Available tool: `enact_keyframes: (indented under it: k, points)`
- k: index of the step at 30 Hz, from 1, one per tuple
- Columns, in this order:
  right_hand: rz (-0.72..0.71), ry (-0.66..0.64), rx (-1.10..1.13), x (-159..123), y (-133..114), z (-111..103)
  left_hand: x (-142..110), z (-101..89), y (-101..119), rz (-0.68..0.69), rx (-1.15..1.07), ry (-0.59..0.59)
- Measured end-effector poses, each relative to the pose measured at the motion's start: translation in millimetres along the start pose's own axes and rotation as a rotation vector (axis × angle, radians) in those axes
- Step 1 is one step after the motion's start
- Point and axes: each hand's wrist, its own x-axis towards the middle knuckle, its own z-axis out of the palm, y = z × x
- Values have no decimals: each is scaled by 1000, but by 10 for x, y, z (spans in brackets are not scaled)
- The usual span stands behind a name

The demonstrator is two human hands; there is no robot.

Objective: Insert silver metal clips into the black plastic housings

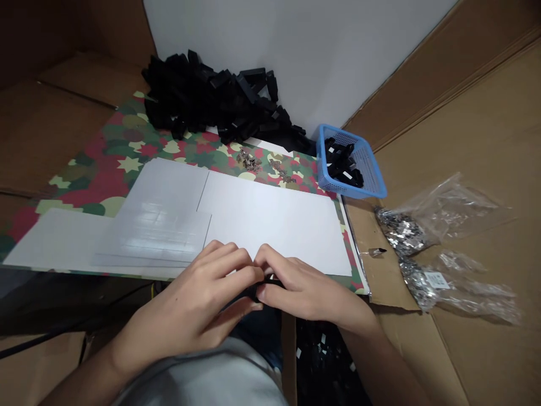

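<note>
Both hands meet at the table's front edge around a small black plastic piece (273, 281). My left hand (211, 293) is closed on the piece's left end, fingers curled over the top and thumb below. My right hand (296, 285) pinches the other end between its thumb and bent fingers. Most of the piece is hidden by the fingers, so its shape cannot be made out. Just beyond the hands, white sheets (270, 220) lie flat on the camouflage-patterned tabletop (101, 175).
A heap of black plastic pieces (211, 96) lies at the back. Small metal parts (249, 160) are scattered before it. A blue basket (376, 183) at right holds more black pieces. Plastic bags of metal parts (403, 232) lie on cardboard. More black pieces (325, 361) are below the table.
</note>
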Motion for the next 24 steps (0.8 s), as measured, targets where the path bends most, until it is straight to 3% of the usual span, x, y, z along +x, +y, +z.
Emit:
enact_keyframes:
  k: [11, 16, 24]
  points:
    - [-15, -56, 55, -63, 62, 42, 31, -3, 14, 7, -69, -44]
    - [42, -63, 115, -68, 73, 66, 32, 4, 20, 13, -86, -49]
    - [-10, 15, 301, -49, 175, 178, 34, 14, 32, 24, -107, -43]
